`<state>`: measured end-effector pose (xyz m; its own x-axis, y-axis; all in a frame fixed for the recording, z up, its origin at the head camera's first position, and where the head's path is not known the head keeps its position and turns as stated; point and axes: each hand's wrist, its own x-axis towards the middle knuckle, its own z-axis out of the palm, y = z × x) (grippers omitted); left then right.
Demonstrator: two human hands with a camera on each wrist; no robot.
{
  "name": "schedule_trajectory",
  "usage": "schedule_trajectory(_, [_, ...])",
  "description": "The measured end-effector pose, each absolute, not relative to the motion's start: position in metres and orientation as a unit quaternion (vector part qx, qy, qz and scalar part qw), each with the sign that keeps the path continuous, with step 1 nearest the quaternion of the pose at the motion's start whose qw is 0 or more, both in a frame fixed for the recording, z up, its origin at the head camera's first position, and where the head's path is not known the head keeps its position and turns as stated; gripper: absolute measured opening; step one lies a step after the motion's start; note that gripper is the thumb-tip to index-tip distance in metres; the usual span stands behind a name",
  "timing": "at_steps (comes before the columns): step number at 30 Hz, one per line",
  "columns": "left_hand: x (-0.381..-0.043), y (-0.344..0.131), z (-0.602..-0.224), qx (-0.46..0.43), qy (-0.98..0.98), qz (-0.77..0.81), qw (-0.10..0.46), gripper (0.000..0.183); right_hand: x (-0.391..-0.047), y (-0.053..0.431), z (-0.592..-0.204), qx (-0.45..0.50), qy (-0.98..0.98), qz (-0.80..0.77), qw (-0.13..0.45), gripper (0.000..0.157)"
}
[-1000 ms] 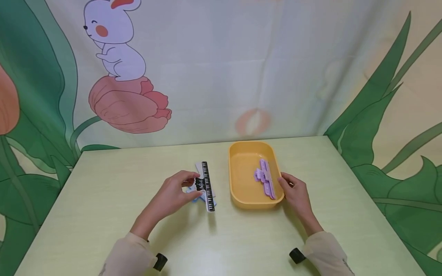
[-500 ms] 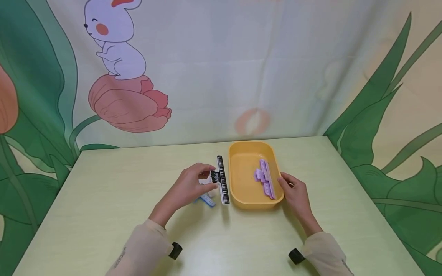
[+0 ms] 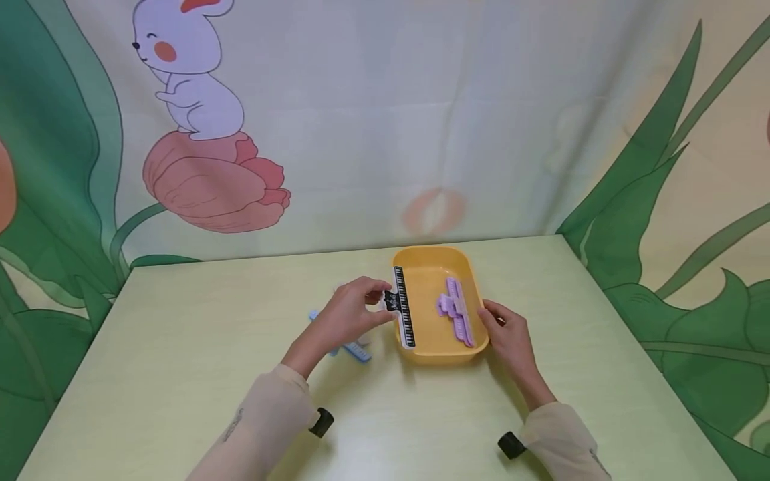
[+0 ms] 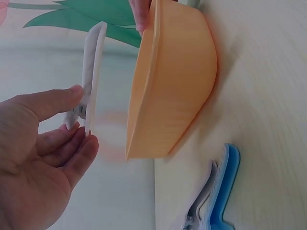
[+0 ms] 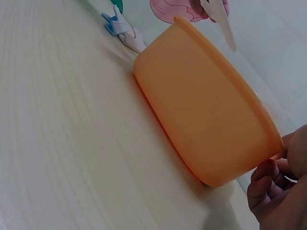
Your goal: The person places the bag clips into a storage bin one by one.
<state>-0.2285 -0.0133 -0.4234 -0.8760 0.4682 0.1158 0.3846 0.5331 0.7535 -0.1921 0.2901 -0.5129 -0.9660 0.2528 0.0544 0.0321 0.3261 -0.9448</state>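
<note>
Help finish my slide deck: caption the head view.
Left hand pinches a piano-key clip above a yellow tray holding a purple clip; right hand grips the tray.

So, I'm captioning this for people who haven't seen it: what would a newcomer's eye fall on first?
Probably the bright yellow tray at the table's middle, with a purple clip inside toward its right and the right hand gripping its right rim. Next, the piano-key clip, pinched by the left hand above the tray's left side. Behind, at upper left, a big cartoon rabbit sits on a pink flower.
</note>
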Motion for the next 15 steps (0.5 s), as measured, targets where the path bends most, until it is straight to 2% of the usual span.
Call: schedule_trajectory(15, [-0.249,0.012,-0.429,0.232,0.888,0.389,0.076,0.05,-0.193,0.29,-0.513,-0.093,-0.81,0.571,0.1,0.038])
